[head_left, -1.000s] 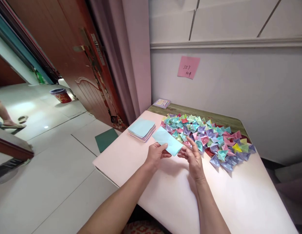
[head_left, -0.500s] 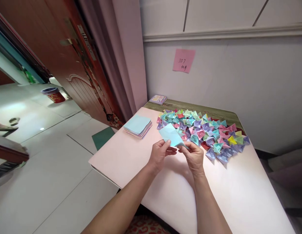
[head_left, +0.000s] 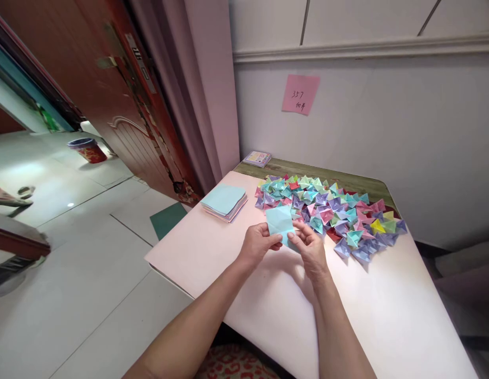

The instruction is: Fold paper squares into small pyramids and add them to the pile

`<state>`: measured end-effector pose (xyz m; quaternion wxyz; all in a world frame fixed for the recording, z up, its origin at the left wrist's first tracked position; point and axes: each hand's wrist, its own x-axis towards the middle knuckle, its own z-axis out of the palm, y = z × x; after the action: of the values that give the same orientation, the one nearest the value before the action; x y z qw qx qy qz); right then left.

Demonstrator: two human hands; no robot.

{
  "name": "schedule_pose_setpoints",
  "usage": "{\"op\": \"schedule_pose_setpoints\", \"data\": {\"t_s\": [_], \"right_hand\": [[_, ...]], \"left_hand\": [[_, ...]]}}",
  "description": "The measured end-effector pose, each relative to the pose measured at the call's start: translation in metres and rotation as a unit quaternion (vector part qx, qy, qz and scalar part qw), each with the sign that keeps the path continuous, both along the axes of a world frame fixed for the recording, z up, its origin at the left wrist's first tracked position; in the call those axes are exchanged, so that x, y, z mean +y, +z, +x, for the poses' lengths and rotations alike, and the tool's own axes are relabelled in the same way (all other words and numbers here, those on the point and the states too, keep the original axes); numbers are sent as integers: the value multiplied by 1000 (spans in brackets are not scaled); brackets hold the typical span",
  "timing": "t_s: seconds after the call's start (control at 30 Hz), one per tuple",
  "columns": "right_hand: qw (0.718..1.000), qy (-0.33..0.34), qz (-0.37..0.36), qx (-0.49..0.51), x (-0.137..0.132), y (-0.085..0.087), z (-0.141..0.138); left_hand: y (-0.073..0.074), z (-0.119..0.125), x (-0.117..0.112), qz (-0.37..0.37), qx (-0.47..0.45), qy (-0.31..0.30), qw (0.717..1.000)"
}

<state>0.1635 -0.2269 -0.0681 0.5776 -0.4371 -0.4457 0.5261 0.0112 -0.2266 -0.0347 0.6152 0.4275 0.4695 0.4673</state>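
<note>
Folding looks to be the step in hand: a light-blue, roughly square piece of paper (head_left: pixel 279 220) is held up over the pale-pink desk (head_left: pixel 212 252), and the next move seems to call for squared edges and a firm crease. Faint fold lines cross its face! The left hand (head_left: pixel 259 243) has its fingers pinched closed on the lower left edge, the right hand (head_left: pixel 309 246) likewise at lower right. Just beyond, multicoloured pointed folded-paper pieces (head_left: pixel 325 215); leftward, a neat square paper stack (head_left: pixel 224 197).
</note>
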Motion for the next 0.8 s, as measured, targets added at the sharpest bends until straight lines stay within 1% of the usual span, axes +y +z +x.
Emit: {"op": "schedule_pose_setpoints", "data": {"t_s": [0.07, 0.1, 0.2, 0.3, 0.4, 0.5, 0.6, 0.67, 0.73, 0.8], "right_hand": [[999, 32, -21, 11, 0, -3, 1], [999, 34, -27, 16, 1, -4, 0], [999, 2, -24, 28, 1, -6, -3], [999, -35, -4, 38, 0, -6, -10], [999, -40, 8, 29, -1, -5, -14], [999, -31, 19, -17, 0, -5, -15], [996, -58, 30, -58, 2, -4, -11], [996, -70, 19, -55, 2, -1, -8], [999, -41, -6, -24, -1, 3, -9], [1000, 1, -24, 7, -6, 7, -12]], "left_hand": [[1, -5, 1, -4, 21, -31, 999], [1, -5, 1, -3, 26, -29, 999], [1, -3, 0, 8, 23, 9, 1000], [-3, 3, -3, 0, 17, 21, 1000], [-4, 6, -5, -1, 30, 35, 999], [1, 4, -4, -12, 15, 54, 998], [9, -2, -2, -6, -6, 72, 997], [13, -7, -2, 17, 10, 83, 996], [14, -12, -4, 35, 39, 93, 994], [11, -18, -8, 39, 61, 101, 992]]}}
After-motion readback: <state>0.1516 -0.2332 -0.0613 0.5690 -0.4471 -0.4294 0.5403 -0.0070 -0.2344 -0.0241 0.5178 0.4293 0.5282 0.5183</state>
